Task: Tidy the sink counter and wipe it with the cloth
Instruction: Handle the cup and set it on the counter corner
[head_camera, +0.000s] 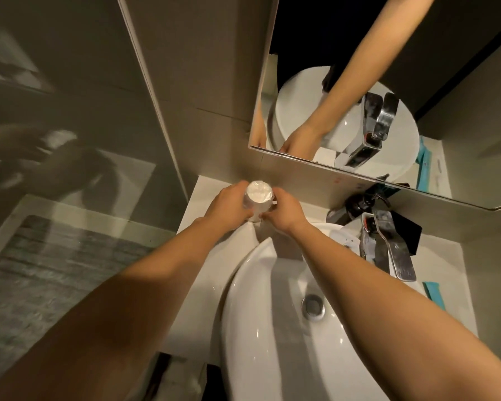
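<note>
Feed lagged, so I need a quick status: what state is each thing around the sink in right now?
Left hand: gripping the cup.
Right hand: also on the cup.
Wrapped cup: upright, covered, held at the counter's back corner.
Faucet: no water running.
Basin: empty, drain open.
Pump bottle: upright behind the faucet.

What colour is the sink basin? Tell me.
White, glossy sink basin, seen best in the head view.

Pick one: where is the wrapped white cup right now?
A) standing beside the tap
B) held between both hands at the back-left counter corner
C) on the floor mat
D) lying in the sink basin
B: both the left hand and the right hand grip the wrapped white cup over the counter corner, behind the sink basin.
</note>
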The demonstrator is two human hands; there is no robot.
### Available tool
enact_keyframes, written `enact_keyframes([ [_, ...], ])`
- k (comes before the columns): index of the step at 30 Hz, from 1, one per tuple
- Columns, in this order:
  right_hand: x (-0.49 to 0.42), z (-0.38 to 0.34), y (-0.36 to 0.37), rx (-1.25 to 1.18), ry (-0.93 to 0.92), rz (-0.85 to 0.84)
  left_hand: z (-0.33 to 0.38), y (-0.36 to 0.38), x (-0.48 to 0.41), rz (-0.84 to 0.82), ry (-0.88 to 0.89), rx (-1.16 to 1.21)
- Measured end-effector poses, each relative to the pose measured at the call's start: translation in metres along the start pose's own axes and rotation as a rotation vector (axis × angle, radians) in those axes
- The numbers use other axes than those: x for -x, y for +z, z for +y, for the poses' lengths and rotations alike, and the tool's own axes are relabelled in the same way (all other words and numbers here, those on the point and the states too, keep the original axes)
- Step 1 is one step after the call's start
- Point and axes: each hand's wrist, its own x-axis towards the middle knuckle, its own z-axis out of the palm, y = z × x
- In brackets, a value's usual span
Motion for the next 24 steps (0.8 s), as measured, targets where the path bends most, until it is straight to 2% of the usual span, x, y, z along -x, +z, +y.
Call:
enact_keyframes([
  [5, 0.004, -0.006, 0.0, 0.0, -0.032, 0.03, -0.002, 0.0, 0.006, 0.007, -0.001, 0.03],
  [12, 0.031, -0.026, -0.002, -0.054, -0.127, 0.075, 0.002, -0.023, 0.033, 0.1, 0.041, -0.002],
  [17, 0.076, -0.034, -0.006, -0.095, -0.195, 0.1, 0.011, -0.035, 0.077, 0.156, 0.079, -0.017],
  [24, 0.159, -0.008, -0.016, -0.141, -0.197, 0.099, 0.044, -0.018, 0.155, 0.133, 0.083, -0.039],
])
